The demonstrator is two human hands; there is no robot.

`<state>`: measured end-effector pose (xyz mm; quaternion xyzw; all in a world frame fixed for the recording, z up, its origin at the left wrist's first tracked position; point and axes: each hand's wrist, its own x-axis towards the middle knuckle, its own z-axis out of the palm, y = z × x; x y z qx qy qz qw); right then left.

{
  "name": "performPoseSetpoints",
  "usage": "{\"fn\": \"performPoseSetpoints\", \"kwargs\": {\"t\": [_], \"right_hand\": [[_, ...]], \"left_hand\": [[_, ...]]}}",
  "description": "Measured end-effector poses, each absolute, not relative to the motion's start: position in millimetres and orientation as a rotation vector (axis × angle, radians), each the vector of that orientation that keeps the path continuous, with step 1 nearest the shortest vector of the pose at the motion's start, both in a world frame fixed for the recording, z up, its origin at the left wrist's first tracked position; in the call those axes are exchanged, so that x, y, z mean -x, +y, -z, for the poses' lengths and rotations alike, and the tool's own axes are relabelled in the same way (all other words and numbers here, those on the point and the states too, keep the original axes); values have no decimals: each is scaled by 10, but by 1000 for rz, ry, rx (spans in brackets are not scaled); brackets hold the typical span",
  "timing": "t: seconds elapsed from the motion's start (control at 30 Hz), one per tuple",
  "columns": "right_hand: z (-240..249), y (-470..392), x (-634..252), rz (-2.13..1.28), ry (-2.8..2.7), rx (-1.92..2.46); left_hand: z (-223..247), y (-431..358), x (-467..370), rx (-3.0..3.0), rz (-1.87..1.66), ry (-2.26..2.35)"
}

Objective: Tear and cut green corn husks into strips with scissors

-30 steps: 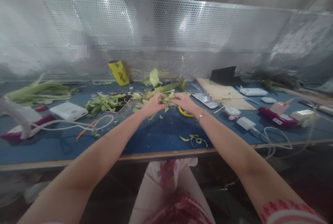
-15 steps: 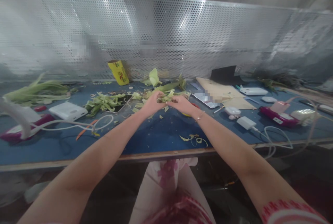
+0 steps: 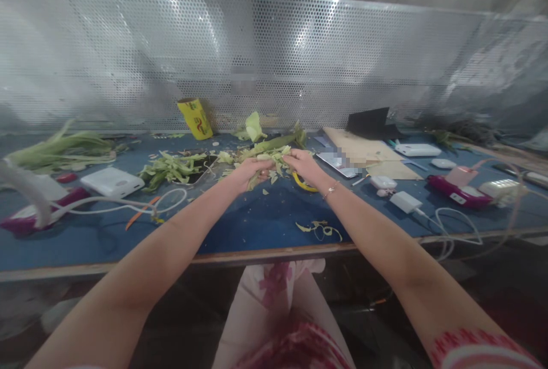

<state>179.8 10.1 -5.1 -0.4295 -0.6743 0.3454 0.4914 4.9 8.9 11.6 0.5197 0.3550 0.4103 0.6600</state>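
Observation:
Pale green leaf strips (image 3: 277, 161) bunch up between my two hands at the middle of the blue table. My left hand (image 3: 253, 173) is closed around one end of them, with some strips hanging below the fingers. At the other end, the fingers of my right hand (image 3: 303, 164) pinch the strips. Just behind lies a larger green leafy stalk (image 3: 274, 143) with a broad pale leaf (image 3: 253, 127) standing up. A yellow ring-shaped thing (image 3: 305, 184), probably scissor or tape part, shows partly under my right hand. Small leaf scraps are scattered beneath.
Left of my hands, a heap of cut leaf strips (image 3: 171, 168) lies by a phone (image 3: 204, 170). A yellow can (image 3: 196, 119) leans near the perforated metal panel (image 3: 274, 49). White chargers (image 3: 406, 202), cables and cardboard (image 3: 368, 149) occupy the right. Curled peelings (image 3: 321, 231) lie near the front edge.
My hands have moved apart, the left going left and slightly down. More of the leaf strips shows between them, and more of the yellow ring is uncovered.

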Motion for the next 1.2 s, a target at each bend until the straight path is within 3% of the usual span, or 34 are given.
{"fn": "performPoseSetpoints", "kwargs": {"t": [0.37,0.77,1.03,1.2], "right_hand": [[118,155,-1792,-950,-1629,943],[42,79,-1793,-854,-1689,1007],[44,97,-1804,-612,-1793,1117],[87,125,-1793,-553,-1852,1108]], "left_hand": [[-81,135,-36,-1196,-918,873],[-30,126,-36,-1303,-1021,898],[-23,171,-5,-2052,-1424,1305],[-22,175,14,-2268,-1324,1220]]}}
